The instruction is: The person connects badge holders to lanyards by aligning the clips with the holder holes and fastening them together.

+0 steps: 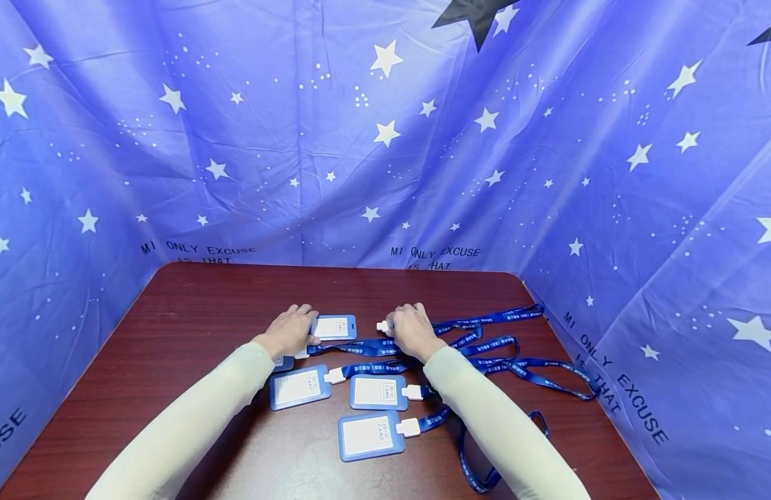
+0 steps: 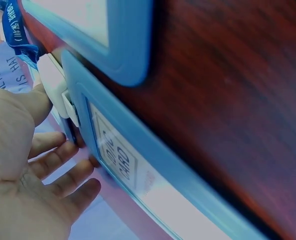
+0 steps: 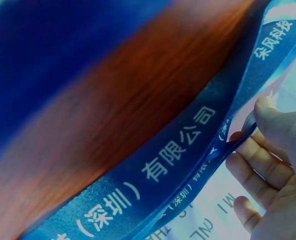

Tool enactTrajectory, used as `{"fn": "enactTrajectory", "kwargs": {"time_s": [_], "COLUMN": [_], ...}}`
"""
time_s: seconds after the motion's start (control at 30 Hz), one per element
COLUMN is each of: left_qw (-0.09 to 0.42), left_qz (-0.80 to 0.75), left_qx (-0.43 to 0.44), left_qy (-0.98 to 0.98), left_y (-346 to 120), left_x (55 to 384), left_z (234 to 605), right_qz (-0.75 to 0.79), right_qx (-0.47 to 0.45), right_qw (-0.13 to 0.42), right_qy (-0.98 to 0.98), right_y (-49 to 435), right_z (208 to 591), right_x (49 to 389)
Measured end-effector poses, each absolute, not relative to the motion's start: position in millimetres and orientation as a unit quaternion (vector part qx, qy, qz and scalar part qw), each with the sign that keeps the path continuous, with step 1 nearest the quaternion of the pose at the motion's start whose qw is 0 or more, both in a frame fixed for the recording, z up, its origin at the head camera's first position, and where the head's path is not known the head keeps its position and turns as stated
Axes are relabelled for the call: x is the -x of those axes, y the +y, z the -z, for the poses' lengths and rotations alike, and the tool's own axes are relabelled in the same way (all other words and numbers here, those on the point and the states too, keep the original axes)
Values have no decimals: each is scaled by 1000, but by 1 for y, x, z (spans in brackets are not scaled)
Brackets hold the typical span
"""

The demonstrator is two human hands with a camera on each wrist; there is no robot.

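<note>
At the far side of the group, my left hand (image 1: 288, 330) grips the left end of a blue-framed badge holder (image 1: 335, 327) with a white card inside. Its slotted right end faces my right hand (image 1: 415, 331), which pinches a blue lanyard (image 3: 227, 145) close to its white clip (image 1: 383, 326). A gap separates this clip from the holder. Below my left hand lies another badge holder (image 2: 120, 145), joined to its own lanyard by a white clip (image 2: 55, 87); the wrist partly hides it in the head view.
Nearer on the dark red table (image 1: 204, 298) lie three more badge holders, one left (image 1: 300, 387), one in the middle (image 1: 378, 392) and one in front (image 1: 371, 436), each clipped to a lanyard. Lanyard straps (image 1: 554, 378) loop and overlap to the right. A blue star-patterned curtain (image 1: 335, 139) surrounds the table.
</note>
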State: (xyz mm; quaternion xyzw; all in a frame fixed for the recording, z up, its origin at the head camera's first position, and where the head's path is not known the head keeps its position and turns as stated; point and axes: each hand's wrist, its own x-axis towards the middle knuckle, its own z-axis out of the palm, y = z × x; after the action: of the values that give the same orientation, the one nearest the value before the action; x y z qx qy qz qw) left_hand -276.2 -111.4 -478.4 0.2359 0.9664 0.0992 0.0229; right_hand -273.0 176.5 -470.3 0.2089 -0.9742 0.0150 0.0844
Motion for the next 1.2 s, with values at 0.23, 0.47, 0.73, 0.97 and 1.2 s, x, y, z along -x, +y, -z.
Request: {"fn": "enactTrajectory", "kwargs": {"time_s": [0.23, 0.47, 0.73, 0.97, 1.2], "left_qw": [27, 30, 40, 32, 25], "left_qz": [-87, -80, -78, -76, -69], "left_qx": [-232, -232, -222, -227, -231], "left_qy": [968, 969, 971, 970, 970], "left_y": [-109, -107, -105, -105, -105], "left_x": [277, 280, 279, 280, 282], "left_z": [479, 481, 479, 479, 481], "right_qz": [-16, -20, -19, -20, -16], "right_qx": [-210, -213, -209, -211, -206], "right_qw": [84, 78, 77, 78, 64], "right_qy": [-974, -974, -975, -974, -976], "right_y": [175, 171, 168, 164, 156], "right_z": [472, 472, 472, 474, 470], "right_x": [275, 275, 276, 278, 278]}}
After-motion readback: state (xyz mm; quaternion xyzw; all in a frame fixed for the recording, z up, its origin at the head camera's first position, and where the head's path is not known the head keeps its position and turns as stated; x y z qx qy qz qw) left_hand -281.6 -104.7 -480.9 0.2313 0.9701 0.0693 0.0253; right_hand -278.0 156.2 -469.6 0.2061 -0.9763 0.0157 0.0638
